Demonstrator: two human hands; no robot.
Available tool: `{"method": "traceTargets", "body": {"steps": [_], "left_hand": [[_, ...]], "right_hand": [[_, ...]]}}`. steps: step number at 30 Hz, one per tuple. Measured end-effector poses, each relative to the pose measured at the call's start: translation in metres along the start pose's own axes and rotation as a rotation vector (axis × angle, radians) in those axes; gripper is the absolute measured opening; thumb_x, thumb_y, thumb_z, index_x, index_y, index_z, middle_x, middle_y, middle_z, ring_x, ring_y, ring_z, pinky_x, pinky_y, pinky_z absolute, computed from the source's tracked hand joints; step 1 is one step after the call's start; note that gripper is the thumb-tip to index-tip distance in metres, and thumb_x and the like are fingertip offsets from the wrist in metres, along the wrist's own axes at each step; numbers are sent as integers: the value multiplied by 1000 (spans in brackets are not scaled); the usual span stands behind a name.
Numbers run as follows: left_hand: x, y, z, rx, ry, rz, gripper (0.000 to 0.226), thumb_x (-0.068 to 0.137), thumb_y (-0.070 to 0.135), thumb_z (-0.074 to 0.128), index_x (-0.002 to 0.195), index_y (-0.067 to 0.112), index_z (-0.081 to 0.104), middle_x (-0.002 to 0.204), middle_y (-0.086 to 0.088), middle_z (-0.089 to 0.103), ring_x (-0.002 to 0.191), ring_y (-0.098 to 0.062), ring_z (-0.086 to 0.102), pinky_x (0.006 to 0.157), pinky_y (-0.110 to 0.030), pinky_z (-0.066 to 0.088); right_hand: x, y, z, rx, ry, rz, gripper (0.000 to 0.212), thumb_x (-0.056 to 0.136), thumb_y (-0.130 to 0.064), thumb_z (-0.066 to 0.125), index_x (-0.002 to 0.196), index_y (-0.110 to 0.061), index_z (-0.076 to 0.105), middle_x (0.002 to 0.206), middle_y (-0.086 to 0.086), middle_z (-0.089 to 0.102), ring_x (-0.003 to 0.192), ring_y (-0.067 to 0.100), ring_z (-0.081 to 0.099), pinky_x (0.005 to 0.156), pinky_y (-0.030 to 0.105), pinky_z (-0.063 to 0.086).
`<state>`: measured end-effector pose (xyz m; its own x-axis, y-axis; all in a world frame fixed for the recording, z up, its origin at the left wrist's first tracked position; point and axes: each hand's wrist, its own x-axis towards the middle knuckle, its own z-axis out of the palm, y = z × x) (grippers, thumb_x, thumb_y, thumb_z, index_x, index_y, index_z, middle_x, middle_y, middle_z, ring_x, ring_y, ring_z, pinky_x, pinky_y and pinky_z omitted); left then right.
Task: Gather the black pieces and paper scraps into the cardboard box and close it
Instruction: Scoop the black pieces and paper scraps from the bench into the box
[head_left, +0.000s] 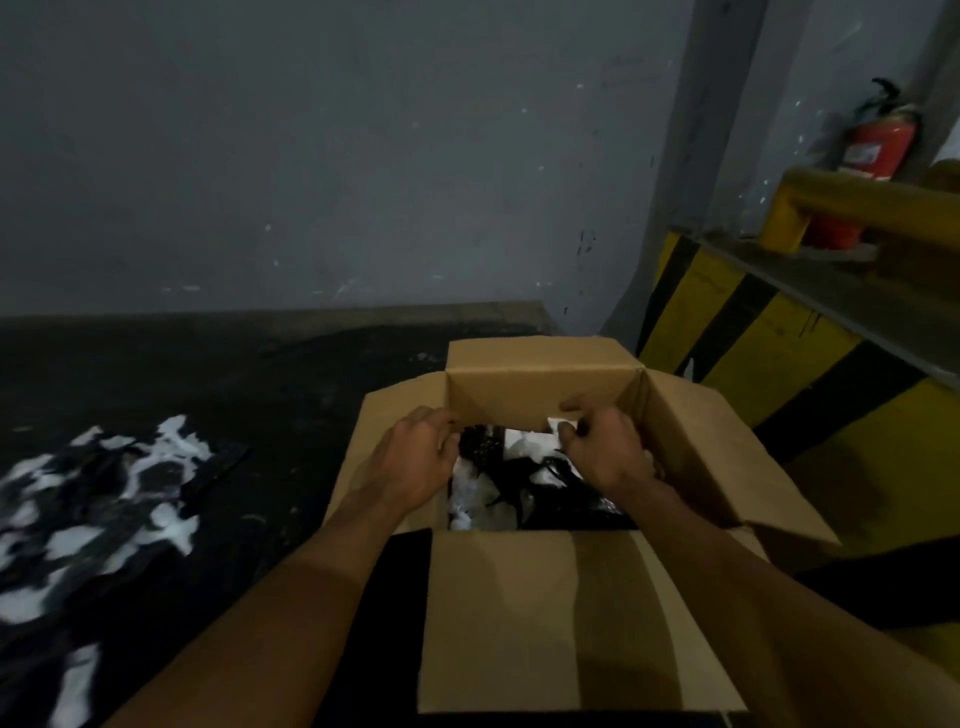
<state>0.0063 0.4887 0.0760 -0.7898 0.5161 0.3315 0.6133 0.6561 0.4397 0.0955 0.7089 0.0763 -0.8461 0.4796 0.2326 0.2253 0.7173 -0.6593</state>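
A person leans over an open cardboard box (493, 597) on a dark floor (208, 374), both bare forearms reaching in from the near side. The left hand (415, 457) and right hand (608, 452) meet the free edge of the far flap (540, 389), fingers curled and thumbs laid on the cardboard, seemingly pinching it from either end. Inside, black pieces (524, 478) lie tangled with white paper scraps (524, 441), so the box is partly loaded.

The step in hand looks like the start of closing, or a steadying of the flap. Yet the gathering seems unfinished: a loose pile (104, 499) of black and white litter lies on the floor well to the left of the box. Judged from that, the next move calls for letting go of the flap and scooping that heap in before any flap is folded down; the side flaps stand splayed outward.

Much is hard to read. The light is dim and the frame soft, so the fingertips blur into the flap's edge, and a pale patch by the right thumb may be a scrap or just the contents behind. The hands cover part of the box's interior, the picture's lower edge cuts off the box's near side, and the pile runs off the left edge. A red fire extinguisher (878, 150) stands behind a yellow-and-black barrier (769, 353) at right
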Motion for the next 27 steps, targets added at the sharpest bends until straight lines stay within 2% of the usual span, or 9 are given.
{"method": "traceTargets", "body": {"steps": [3, 7, 9, 13, 18, 21, 24, 27], "left_hand": [[-21, -20, -28, 24, 39, -47, 38, 94, 29, 51, 131, 20, 54, 129, -4, 56, 113, -22, 55, 94, -40, 47], [-55, -54, -74, 40, 113, -102, 40, 93, 33, 52, 132, 21, 52, 128, -5, 55, 112, -23, 56, 94, -41, 48], [-79, -80, -101, 42, 169, -127, 40, 93, 32, 53, 131, 19, 53, 127, -7, 56, 113, -25, 56, 94, -41, 47], [-141, -151, -151, 76, 236, -190, 38, 93, 30, 55, 128, 16, 55, 126, -8, 58, 113, -25, 57, 97, -38, 46], [-237, -245, -203, 101, 264, -320, 34, 92, 24, 54, 124, 16, 58, 121, -9, 59, 110, -26, 58, 94, -34, 44], [-291, -289, -215, 101, 277, -427, 36, 91, 26, 54, 125, 13, 57, 119, -11, 60, 108, -28, 59, 93, -35, 45], [-333, -317, -209, 79, 211, -554, 39, 90, 24, 57, 128, 15, 54, 126, -11, 56, 111, -27, 57, 94, -36, 46], [-363, -334, -184, 56, 164, -576, 44, 87, 26, 63, 128, 15, 54, 126, -12, 54, 112, -30, 57, 91, -37, 46]], "right_hand": [[-13, -36, 18, 25, -25, -51, 32, 88, -20, 59, 120, -21, 62, 113, 9, 67, 100, 27, 62, 86, 31, 49], [-28, -96, 51, 45, -54, -133, 31, 89, -22, 57, 120, -19, 62, 122, 8, 63, 114, 28, 57, 92, 33, 47], [-37, -132, 76, 75, -59, -190, 29, 90, -21, 58, 118, -19, 62, 124, 5, 62, 114, 26, 57, 92, 31, 46], [-72, -206, 143, 118, -116, -274, 31, 91, -25, 59, 122, -21, 59, 128, 2, 57, 114, 19, 55, 98, 38, 46], [-146, -284, 243, 172, -217, -310, 30, 88, -24, 63, 118, -18, 63, 119, 5, 60, 107, 21, 60, 94, 32, 48], [-188, -308, 294, 178, -300, -299, 29, 86, -21, 65, 115, -17, 64, 115, 6, 60, 104, 22, 61, 93, 30, 48], [-223, -318, 330, 135, -372, -289, 32, 87, -21, 64, 118, -15, 62, 119, 8, 59, 111, 24, 57, 96, 30, 43], [-247, -313, 358, 85, -428, -294, 34, 87, -19, 64, 121, -13, 61, 124, 7, 57, 116, 24, 54, 100, 30, 41]]}}
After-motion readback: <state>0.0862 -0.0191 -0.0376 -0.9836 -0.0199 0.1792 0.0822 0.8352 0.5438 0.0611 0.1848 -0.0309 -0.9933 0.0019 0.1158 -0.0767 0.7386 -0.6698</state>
